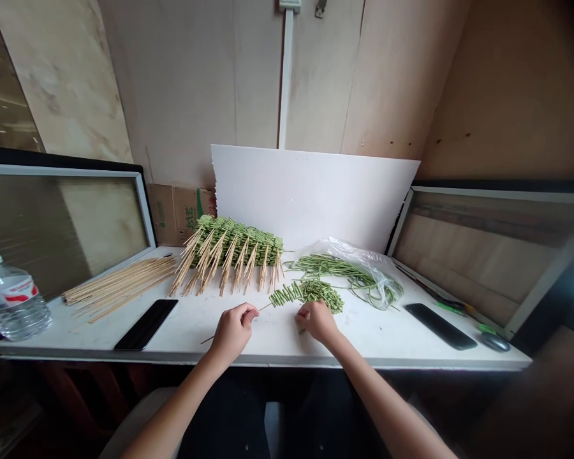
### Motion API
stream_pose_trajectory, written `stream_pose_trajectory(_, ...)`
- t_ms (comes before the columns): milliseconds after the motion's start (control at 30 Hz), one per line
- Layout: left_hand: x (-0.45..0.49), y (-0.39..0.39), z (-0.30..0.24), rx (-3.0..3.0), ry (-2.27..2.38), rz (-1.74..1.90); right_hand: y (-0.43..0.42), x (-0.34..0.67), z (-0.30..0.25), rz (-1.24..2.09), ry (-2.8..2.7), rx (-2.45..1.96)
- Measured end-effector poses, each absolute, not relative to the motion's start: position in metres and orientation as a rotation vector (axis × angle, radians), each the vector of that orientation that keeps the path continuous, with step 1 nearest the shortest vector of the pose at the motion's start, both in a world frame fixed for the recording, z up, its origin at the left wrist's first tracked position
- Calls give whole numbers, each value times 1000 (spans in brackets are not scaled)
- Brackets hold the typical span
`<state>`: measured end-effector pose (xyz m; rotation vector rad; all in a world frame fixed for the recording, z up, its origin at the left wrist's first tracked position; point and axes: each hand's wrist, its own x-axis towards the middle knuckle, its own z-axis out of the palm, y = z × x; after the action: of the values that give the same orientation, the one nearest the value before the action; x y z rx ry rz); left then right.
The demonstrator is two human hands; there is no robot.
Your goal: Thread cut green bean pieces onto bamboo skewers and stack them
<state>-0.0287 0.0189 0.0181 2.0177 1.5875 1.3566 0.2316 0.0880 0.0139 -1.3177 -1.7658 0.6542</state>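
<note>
My left hand (233, 328) is closed around a thin bamboo skewer (264, 307), whose lower end sticks out past the palm. A row of short cut green bean pieces (285, 295) is threaded side by side on the skewer's far part. To the right, my right hand (317, 319) is pinched shut just in front of a pile of loose cut green beans (332, 296). A small greenish bit shows under its fingertips, seemingly a piece of green bean.
Filled bean skewers (239, 239) are stacked at the back, sticks facing me. Bare skewers (124, 284) lie left, near a black phone (147, 325) and a water bottle (14, 299). Whole long beans (335, 266) lie in a plastic bag; another phone (440, 326) and a mouse (495, 342) are right.
</note>
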Motion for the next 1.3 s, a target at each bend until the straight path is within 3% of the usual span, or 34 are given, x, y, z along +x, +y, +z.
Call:
stream_pose_trajectory(533,-27,17,19,2025,1558,1332,72,249,60,1472,-1181,-713)
stream_pose_trajectory(1300,-28,15,23,2059,1564,1331,76,257,55,1470,-1183,-787)
